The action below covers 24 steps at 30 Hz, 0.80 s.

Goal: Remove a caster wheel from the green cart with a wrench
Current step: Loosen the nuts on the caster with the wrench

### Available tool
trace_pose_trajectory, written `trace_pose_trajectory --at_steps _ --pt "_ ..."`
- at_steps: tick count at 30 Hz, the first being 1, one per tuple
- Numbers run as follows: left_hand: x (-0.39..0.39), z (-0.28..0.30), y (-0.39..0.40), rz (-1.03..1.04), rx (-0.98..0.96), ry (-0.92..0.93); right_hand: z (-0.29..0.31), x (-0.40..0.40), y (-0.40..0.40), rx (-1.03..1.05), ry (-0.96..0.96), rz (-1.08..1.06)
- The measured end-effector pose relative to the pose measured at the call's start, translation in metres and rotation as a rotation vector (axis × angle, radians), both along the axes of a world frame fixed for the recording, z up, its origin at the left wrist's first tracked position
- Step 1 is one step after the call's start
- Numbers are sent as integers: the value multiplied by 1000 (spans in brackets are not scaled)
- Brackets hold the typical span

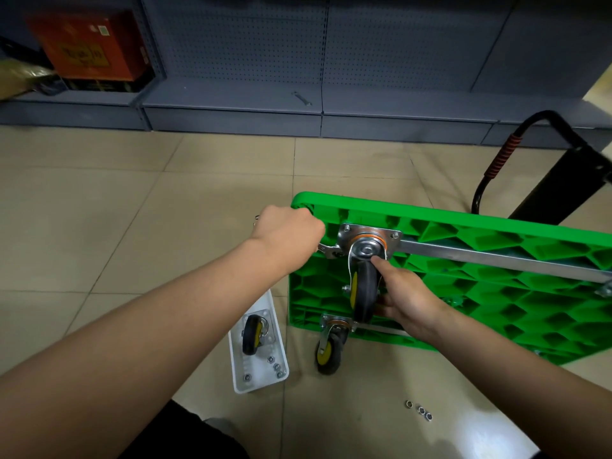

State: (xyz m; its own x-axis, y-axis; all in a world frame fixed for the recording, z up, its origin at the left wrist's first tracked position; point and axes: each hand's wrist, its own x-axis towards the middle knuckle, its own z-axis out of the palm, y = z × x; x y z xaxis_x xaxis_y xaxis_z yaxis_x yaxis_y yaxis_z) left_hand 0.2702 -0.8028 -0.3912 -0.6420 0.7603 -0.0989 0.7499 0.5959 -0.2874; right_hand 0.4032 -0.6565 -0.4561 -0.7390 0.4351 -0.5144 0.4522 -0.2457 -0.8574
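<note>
The green cart (480, 293) lies upside down on the tiled floor, ribbed underside up. A caster wheel (364, 289) with a black tyre and yellow hub stands on a steel plate (369, 238) at the cart's near left corner. My left hand (288, 236) grips a steel wrench (328, 250) whose head sits at the plate's left bolt. My right hand (407, 299) holds the caster wheel, with the index finger stretched up to its swivel top. A second caster (331, 342) hangs at the cart's near edge.
A white tray (265, 382) on the floor holds a loose caster (253, 332) and several nuts. Three nuts (419, 409) lie on the tiles nearer me. Another wrench (301, 98) lies on the grey shelf base. The cart's black handle (563, 180) lies folded at the right.
</note>
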Motion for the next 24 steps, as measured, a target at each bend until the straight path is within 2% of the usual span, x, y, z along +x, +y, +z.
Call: trace_pose_trajectory --at_steps 24 --pt "17 -20 9 18 58 96 -5 -1 -1 4 11 -31"
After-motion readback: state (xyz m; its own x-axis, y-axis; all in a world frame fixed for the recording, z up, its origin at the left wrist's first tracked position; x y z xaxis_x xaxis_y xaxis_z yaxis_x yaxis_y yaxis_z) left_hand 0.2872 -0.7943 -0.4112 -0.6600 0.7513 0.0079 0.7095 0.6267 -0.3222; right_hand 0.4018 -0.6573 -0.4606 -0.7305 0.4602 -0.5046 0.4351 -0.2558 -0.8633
